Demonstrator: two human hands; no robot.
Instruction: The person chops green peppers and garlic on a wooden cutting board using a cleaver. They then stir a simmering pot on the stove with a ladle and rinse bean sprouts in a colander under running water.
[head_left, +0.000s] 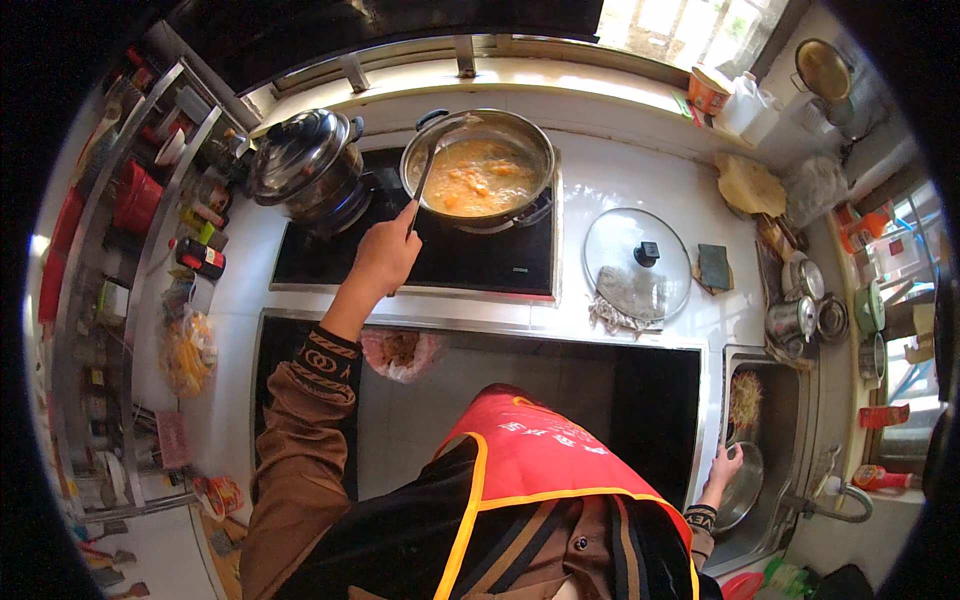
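Observation:
My left hand (386, 257) grips the handle of a metal ladle or spatula (428, 166), whose head rests at the far left inner rim of a wide steel pan (550, 154). Orange, chunky soup (484, 180) fills the pan, which stands on a black glass hob (472, 262). At the right, my right hand (724, 469) holds the rim of a round metal bowl (744, 487) in the steel sink (780, 405). Beyond that hand, in the sink, lies a bundle of thin, straw-coloured strands (745, 399).
A lidded steel pot (300, 165) stands over a lit burner left of the pan. Right of the hob, a glass lid (637, 262) lies partly over a cloth (619, 319). Shelves (142, 300) line the left side. A faucet (847, 491) rises beside the sink.

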